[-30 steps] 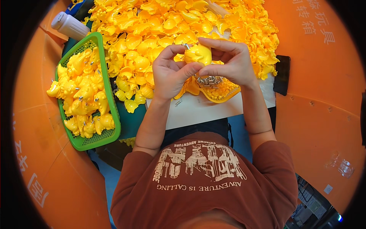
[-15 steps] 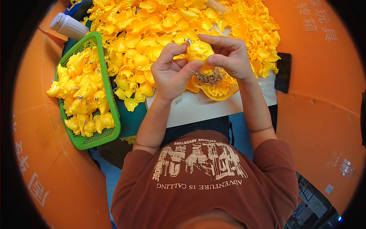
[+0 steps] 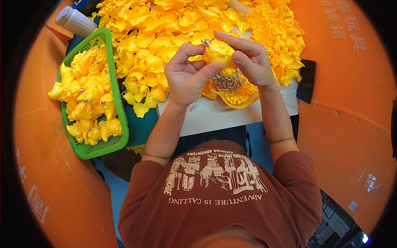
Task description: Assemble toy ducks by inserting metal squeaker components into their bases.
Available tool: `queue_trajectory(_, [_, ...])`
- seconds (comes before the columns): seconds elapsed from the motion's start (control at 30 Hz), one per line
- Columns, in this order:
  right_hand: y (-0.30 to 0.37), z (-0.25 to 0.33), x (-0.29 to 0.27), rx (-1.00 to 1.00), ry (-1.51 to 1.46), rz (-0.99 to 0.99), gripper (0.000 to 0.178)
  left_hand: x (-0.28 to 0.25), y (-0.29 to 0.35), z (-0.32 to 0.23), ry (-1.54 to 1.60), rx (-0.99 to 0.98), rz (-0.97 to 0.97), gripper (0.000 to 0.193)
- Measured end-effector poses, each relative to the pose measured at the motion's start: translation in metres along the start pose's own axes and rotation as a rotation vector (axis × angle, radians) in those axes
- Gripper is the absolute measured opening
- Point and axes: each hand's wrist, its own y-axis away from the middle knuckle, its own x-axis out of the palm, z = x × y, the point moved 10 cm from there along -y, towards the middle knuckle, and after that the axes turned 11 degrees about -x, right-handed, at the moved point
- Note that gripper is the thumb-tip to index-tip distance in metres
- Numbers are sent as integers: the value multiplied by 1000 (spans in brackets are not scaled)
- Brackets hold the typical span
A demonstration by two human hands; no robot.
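A rounded, glossy yellow plastic toy figure [image 3: 219, 53] is held up between my two hands, with a small silver metal pin [image 3: 206, 42] standing out at its upper left. My left hand [image 3: 188, 72] grips its left side, thumb on the lower edge and index finger close to the pin. On the other side my right hand [image 3: 251, 58] is closed round the figure, index finger across the top and thumb against its right face. Below them, a yellow basket [image 3: 240, 106] contains small metal pins [image 3: 228, 83] and little yellow pieces.
A large heap of yellow plastic shells [image 3: 165, 37] covers the far table. At left, a green basket [image 3: 120, 124] bears several yellow figures with metal pins. A white bottle [image 3: 75, 21] lies behind it. A dark phone-like slab [image 3: 306, 81] lies at right. Orange panels [image 3: 343, 111] flank both sides.
The figure has turned slightly in my hands, and my right thumb has risen along its side. The whole view has shifted a little.
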Motion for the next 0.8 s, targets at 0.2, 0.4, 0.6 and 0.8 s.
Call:
queue_trajectory(0.2, [-1, -8, 7, 22, -127, -10, 51, -5, 1, 4, 7, -34, -79, 36])
queue_trajectory(0.4, [-3, -10, 14, 45, -305, -10, 47, -8, 3, -2, -66, -42, -98, 36])
queue_trajectory(0.6, [4, -26, 5, 125, -293, -211, 40, -11, -1, 17, 19, -271, -175, 36])
queue_trajectory(0.8, [1, -13, 4, 80, -257, -253, 32, 0, 0, -3, -121, -13, -119, 36])
